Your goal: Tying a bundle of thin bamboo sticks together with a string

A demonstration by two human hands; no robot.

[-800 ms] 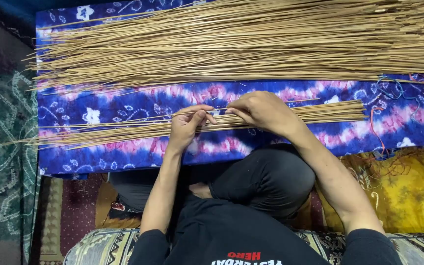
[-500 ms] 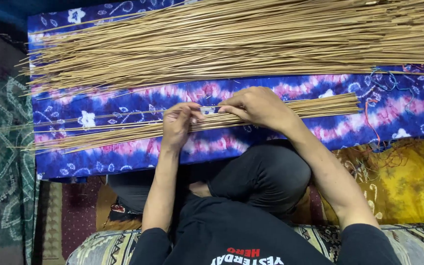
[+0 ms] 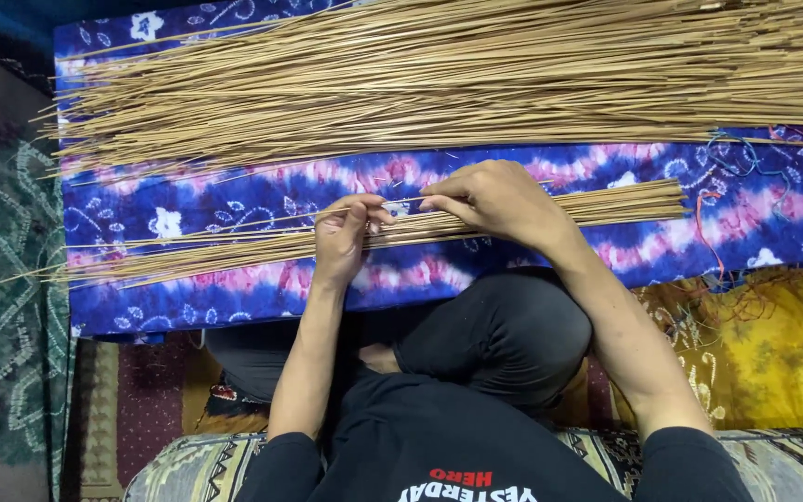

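thin stick (image 3: 401, 200) pinched by left hand (image 3: 341, 237), right hand (image 3: 499, 200) fingers; small bundle (image 3: 606, 206) beneath.

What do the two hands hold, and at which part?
Both the left hand and right hand pinch one thin tan stick near its middle, just above the small bundle of tan sticks.

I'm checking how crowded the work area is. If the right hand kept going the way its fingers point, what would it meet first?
The right hand points toward the left hand, along the small bundle of sticks. It would likely meet the left hand's fingertips first; only a small gap shows between them, though depth is unclear.
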